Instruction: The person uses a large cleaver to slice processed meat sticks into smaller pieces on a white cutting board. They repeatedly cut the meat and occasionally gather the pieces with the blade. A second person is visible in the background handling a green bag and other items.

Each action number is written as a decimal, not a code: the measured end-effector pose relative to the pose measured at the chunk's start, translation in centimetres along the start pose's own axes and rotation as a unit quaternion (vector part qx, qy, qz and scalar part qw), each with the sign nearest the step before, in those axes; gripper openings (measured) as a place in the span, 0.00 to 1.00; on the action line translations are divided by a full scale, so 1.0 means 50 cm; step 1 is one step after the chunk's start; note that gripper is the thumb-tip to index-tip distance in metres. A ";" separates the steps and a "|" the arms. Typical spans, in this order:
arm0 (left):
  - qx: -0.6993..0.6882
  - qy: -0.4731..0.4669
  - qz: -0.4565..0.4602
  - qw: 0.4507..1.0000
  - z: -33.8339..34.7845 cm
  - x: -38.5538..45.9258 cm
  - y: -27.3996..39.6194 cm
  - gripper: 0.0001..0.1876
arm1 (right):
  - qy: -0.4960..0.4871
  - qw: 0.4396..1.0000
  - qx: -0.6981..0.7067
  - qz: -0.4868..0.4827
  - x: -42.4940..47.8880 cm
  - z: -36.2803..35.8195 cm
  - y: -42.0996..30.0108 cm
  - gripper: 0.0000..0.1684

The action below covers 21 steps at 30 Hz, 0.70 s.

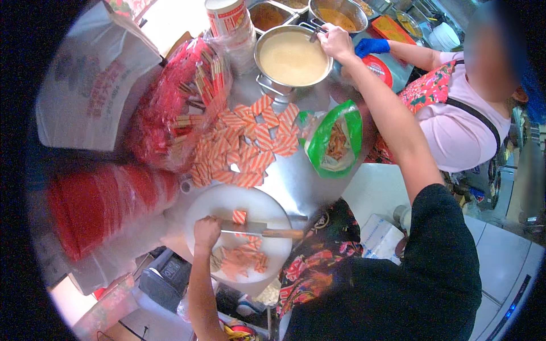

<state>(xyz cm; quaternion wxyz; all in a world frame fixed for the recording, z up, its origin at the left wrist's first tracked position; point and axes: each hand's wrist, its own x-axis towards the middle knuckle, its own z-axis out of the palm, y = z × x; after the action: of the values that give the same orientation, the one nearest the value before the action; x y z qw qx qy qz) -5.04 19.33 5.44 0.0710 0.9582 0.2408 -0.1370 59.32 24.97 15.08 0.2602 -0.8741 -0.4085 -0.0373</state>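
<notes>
My left hand (207, 232) is a closed fist at the left side of a round white cutting board (273, 209), beside the blade of a cleaver (281, 233) with a wooden handle; whether it holds anything is not visible. Striped orange-and-white paper pieces (243, 258) lie on the board, with one small folded packet (239, 216) above the blade. Up at the top, my right hand (337, 41) grips the dark handle at the rim of a metal pot (294, 55) of pale creamy liquid. Many striped paper packets (243, 149) are heaped between pot and board.
A green-and-clear plastic bag (335, 143) with brown contents stands right of the packets. Wrapped chopsticks (204, 85) in a pink bag and red bags (106, 209) lie left. Stacked paper tubs (228, 25) adjoin the pot. A co-worker with a blue glove (372, 47) is close to my right hand.
</notes>
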 end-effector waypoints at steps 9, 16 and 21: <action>-0.009 0.012 0.009 1.000 0.020 -0.015 -0.004 0.07 | -0.124 0.982 0.070 -0.122 0.060 0.058 -0.010 0.18; 0.009 -0.069 0.004 0.998 -0.005 0.013 -0.003 0.05 | -0.202 0.924 0.116 -0.303 -0.012 -0.008 -0.048 0.15; -0.019 -0.059 0.011 0.998 -0.005 0.015 -0.007 0.04 | -0.058 0.941 0.144 -0.301 -0.026 -0.141 -0.061 0.14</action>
<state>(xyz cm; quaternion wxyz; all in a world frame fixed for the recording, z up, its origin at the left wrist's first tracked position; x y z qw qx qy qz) -4.52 20.00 5.42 0.1053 0.9496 0.2279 -0.1879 57.27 22.25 22.09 0.3354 -0.6643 -0.6680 -0.0042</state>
